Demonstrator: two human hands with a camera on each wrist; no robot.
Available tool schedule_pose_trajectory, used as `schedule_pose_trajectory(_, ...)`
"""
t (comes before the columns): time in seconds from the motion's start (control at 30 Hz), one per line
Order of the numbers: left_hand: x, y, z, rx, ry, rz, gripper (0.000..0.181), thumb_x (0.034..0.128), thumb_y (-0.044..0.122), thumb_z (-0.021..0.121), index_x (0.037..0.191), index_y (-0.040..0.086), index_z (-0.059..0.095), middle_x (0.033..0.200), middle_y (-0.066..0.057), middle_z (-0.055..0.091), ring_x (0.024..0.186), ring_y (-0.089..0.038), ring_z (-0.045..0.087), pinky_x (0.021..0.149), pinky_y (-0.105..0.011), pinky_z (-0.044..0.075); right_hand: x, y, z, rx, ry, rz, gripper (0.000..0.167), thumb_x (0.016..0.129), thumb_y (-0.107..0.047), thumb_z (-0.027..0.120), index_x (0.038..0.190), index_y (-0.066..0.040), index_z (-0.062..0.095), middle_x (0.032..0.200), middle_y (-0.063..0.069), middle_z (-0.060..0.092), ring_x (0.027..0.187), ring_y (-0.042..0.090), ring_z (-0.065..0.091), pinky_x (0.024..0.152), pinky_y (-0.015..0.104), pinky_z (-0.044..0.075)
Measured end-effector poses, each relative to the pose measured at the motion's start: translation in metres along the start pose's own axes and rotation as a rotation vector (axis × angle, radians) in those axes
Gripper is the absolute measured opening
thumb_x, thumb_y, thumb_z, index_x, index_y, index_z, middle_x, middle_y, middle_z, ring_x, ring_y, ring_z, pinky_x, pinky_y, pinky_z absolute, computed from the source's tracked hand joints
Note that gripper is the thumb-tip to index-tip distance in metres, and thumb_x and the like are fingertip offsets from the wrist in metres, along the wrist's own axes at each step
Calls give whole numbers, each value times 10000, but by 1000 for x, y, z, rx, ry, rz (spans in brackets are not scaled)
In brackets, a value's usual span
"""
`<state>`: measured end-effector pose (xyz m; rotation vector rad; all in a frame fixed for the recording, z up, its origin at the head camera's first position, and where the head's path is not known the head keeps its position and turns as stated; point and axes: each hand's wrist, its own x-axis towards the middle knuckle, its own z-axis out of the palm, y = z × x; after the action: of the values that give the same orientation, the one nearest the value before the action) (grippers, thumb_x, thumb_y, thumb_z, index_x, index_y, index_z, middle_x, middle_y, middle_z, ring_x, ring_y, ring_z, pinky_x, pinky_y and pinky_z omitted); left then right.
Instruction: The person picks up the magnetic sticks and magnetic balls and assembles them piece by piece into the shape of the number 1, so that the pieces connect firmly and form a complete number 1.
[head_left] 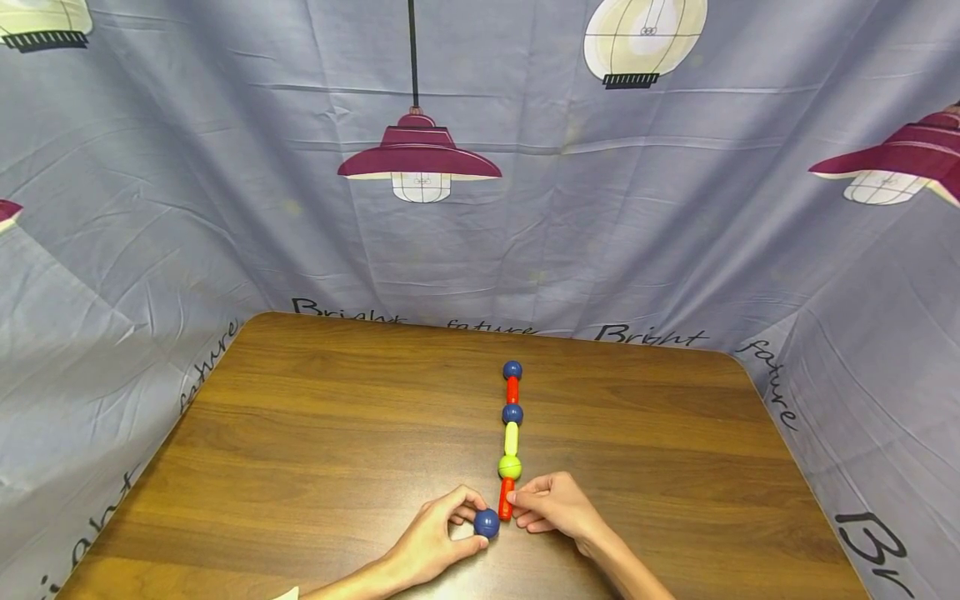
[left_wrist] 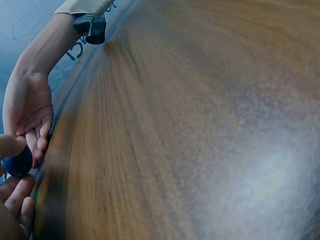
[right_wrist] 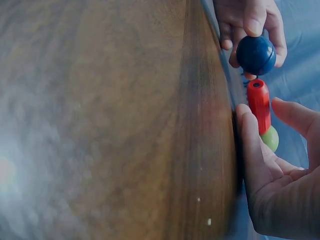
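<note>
A row of joined toy pieces runs away from me in the head view: a red rod [head_left: 506,500], a yellow-green ball [head_left: 509,467], a pale yellow rod [head_left: 512,439], a blue ball [head_left: 512,414], another red rod [head_left: 512,390] and a blue ball [head_left: 512,370] at the far end. My left hand [head_left: 438,537] pinches a loose blue ball [head_left: 487,523] between thumb and finger, just left of the near red rod's free end. My right hand [head_left: 558,510] holds that rod from the right, thumb and fingers at its sides. The right wrist view shows a small hole in the red rod [right_wrist: 258,102], facing the blue ball [right_wrist: 256,55].
Brown wood-grain table [head_left: 337,417] lies under the pieces. A grey-blue curtain [head_left: 300,208] printed with lamps and lettering encloses its back and sides. A dark device [left_wrist: 92,29] is strapped to the right wrist.
</note>
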<state>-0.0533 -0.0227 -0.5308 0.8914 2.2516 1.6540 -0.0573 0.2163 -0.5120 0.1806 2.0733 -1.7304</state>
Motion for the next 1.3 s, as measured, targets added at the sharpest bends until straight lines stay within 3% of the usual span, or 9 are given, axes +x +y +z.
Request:
schedule_pose_trajectory(0.53, 0, 1, 4, 27, -11, 80, 339, 833, 79, 798, 1098, 152, 601, 992, 53, 709, 929, -74, 660, 863, -306, 531, 2, 0, 5, -9, -8, -13, 231, 903, -174, 725, 929, 54, 703, 769, 109, 718, 650, 153, 687, 573, 255, 574)
schedule_pose_trajectory(1.3, 2, 1, 11, 61, -25, 140, 378, 802, 48, 823, 1084, 169, 601, 1055, 82, 652, 944, -63, 652, 898, -328, 505, 3, 1, 6, 2, -29, 3, 204, 904, -161, 714, 921, 42, 704, 755, 90, 711, 642, 138, 684, 557, 216, 555)
